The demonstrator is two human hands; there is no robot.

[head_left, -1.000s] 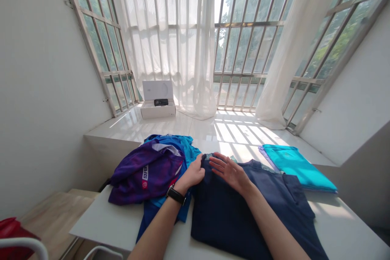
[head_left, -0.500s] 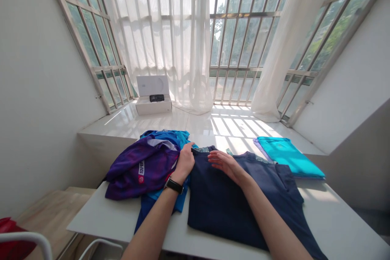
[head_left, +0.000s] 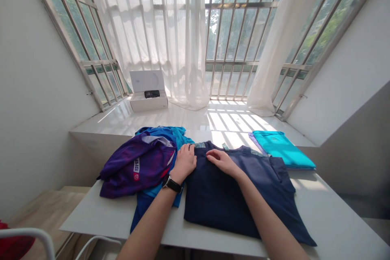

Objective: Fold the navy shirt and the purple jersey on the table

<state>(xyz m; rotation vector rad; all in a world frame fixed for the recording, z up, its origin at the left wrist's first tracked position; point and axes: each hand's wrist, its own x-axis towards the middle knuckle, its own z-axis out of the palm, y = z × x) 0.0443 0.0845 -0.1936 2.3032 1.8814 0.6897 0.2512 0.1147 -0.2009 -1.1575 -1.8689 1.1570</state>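
Your open left hand (head_left: 184, 163) rests by a purple jersey (head_left: 137, 166) printed "BIG"; your open right hand (head_left: 222, 161) lies on a navy T-shirt (head_left: 231, 199).

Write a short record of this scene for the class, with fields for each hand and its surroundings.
Left hand: on the navy T-shirt by its collar, beside a purple jersey
Left wrist: black watch
Right hand: resting on the navy T-shirt
Nearby: blue garment under the jersey; folded turquoise cloth
Surface: white table
Behind: open white box, sheer curtains
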